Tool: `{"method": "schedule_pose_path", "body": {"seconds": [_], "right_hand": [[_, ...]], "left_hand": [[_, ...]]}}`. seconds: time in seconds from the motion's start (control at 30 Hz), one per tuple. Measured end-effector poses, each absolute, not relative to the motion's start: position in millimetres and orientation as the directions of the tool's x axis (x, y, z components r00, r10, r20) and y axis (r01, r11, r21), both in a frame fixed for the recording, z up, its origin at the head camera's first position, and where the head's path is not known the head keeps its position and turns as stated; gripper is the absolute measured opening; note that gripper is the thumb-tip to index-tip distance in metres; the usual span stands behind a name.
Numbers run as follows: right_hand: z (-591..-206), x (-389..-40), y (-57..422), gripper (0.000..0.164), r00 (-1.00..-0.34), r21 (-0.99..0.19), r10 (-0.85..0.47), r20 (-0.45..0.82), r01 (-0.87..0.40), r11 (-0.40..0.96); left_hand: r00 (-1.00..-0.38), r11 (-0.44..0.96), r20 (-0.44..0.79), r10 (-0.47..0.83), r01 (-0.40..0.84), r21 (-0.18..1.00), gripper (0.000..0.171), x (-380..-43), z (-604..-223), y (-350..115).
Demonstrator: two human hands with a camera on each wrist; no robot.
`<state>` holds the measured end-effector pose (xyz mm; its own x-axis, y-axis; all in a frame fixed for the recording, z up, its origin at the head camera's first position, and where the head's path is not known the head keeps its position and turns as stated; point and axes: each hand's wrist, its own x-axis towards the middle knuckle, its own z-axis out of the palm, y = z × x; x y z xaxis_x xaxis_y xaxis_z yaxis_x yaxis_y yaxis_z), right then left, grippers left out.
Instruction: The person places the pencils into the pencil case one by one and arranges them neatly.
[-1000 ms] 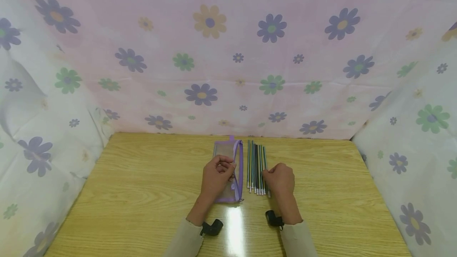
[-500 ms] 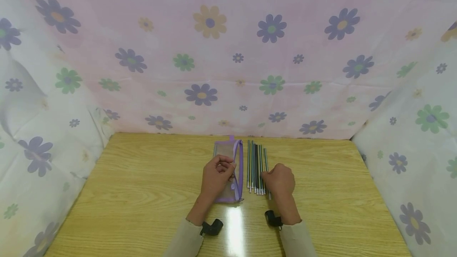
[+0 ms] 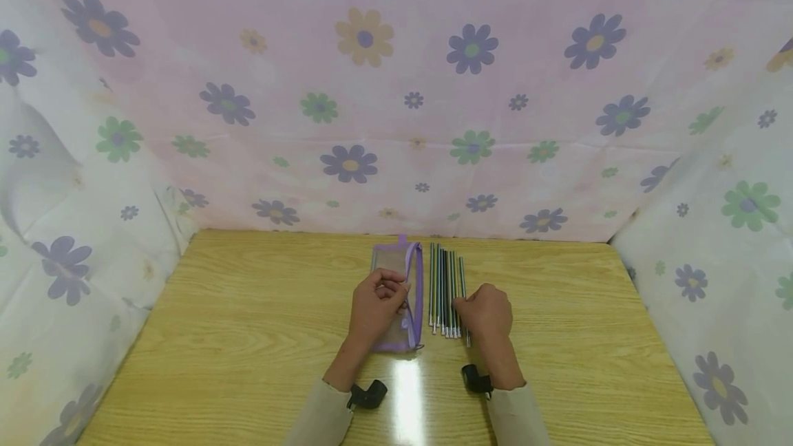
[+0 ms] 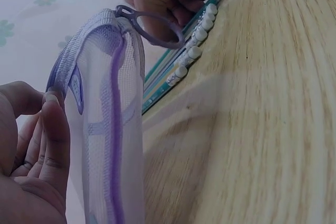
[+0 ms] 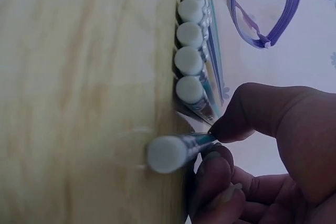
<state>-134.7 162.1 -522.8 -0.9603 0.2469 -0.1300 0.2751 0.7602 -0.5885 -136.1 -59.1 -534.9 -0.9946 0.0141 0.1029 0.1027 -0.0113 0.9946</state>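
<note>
Soft, even light in the head view, and a white streak of glare [image 3: 407,401] flares toward the table's [image 3: 248,343] near edge! Left wrist view, dimmer: faint shadow [image 4: 181,142] beside the pouch [image 4: 131,156]. Right wrist: the nearest pencil [image 5: 170,153] blurs.

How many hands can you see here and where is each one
2. The left hand is at the mesh pouch, pinching its zipped edge. The right hand is right of the pencil row, pinching the rightmost pencil.
</note>
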Motion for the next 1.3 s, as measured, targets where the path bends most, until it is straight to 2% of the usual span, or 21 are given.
{"method": "schedule_pose_path", "body": {"seconds": [0.53, 0.97, 1.3], "right_hand": [[-513, -133, 159, 0.048, -0.967, -0.633, 0.224, -0.118, 0.247, 0.734], [-510, -131, 153, 0.025, -0.980, -0.747, 0.174, -0.101, 0.190, 0.637], [-509, -130, 149, 0.011, -0.989, -0.763, 0.120, -0.081, 0.139, 0.632]], "left_hand": [[-0.996, 0.004, 0.084, 0.006, 0.084, 0.996, 0.009, -135, -532, -59], [-0.996, -0.015, 0.086, 0.006, 0.085, 0.996, 0.011, -136, -537, -59], [-0.997, -0.014, 0.078, 0.013, 0.078, 0.997, 0.011, -136, -537, -59]]}}
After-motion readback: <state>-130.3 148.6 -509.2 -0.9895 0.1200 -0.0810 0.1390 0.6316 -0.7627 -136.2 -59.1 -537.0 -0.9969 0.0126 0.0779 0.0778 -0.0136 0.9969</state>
